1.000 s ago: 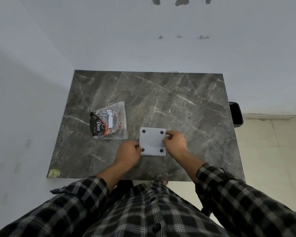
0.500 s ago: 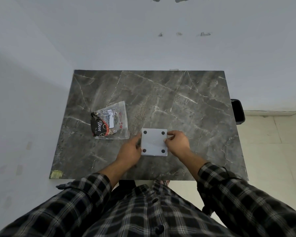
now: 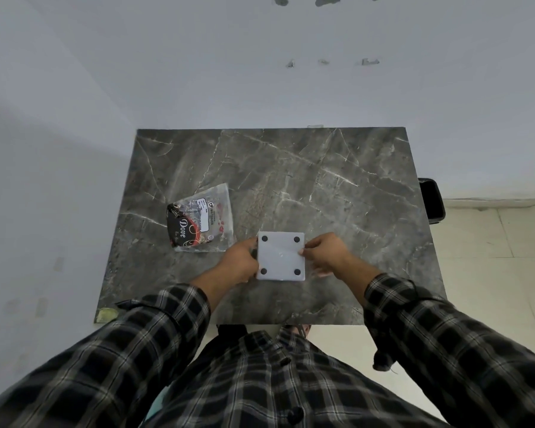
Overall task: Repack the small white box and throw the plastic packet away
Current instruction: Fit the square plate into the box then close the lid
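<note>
A small white square box (image 3: 281,257) with a black dot at each corner lies near the front of the dark marble table (image 3: 322,180). My left hand (image 3: 240,262) grips the box's left edge. My right hand (image 3: 326,253) pinches its right edge with the fingertips. To the left of the box lies a clear plastic packet (image 3: 200,223) with a black "Dove" pouch inside, flat on the table and apart from both hands.
A black bin (image 3: 432,197) stands on the floor just past the table's right edge. White walls close in behind and to the left of the table. A yellowish scrap (image 3: 107,315) sits at the table's front left corner.
Both hands have stayed on the box and shifted their grip slightly; the left hand has moved up along the left edge. The packet has not moved.
</note>
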